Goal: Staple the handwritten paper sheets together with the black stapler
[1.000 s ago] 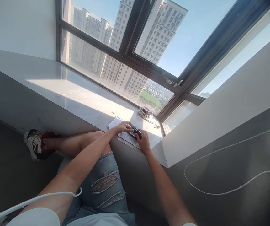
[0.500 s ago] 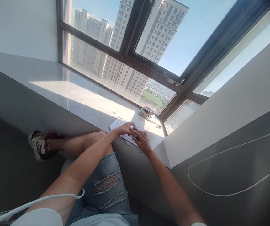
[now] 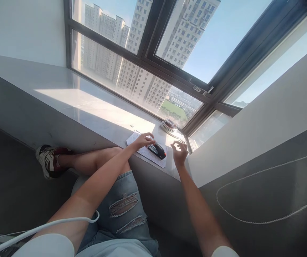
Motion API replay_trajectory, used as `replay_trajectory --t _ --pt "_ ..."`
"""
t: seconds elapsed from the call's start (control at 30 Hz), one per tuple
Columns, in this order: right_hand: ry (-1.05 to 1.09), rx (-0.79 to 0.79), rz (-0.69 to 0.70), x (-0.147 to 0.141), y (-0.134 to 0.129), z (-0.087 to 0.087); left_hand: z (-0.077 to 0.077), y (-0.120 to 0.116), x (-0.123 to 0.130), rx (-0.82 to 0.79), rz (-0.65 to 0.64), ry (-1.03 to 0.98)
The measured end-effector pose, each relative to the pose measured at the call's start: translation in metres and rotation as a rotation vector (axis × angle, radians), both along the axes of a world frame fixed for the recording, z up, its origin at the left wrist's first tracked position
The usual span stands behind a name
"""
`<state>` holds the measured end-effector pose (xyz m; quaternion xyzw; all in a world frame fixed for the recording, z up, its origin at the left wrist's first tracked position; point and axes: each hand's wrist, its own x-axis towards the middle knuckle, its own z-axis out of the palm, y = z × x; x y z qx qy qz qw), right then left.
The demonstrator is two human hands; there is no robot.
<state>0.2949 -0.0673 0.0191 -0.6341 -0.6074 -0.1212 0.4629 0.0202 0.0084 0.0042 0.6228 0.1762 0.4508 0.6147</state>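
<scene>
A black stapler-like object with an orange-red spot at its right end lies on printed white paper at the sill's front edge. At the object's left end is my left hand, its thumb and fingers curled round that end. To the right, above the sill near the small items by the window corner, my right hand is raised with thumb and index finger bent toward each other. Whatever may be between those fingertips is too small to make out.
A round stacked object stands on the sill near the window corner. A tiny piece lies behind the paper. A beaded cord hangs at the right, and a white cable crosses my left forearm.
My right hand has moved right, away from the black object and my left hand, uncovering the object and more of the paper. The view has shifted slightly.
</scene>
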Motion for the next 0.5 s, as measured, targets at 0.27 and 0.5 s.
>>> replay_trajectory --t 0.27,0.5 --pt "0.046 -0.303 -0.229 0.078 0.029 -0.017 0.008 -0.007 -0.001 -0.019 -0.011 0.038" --pt "-0.118 -0.375 -0.298 0.080 0.035 -0.026 0.009 -0.009 -0.003 0.009 -0.009 0.081"
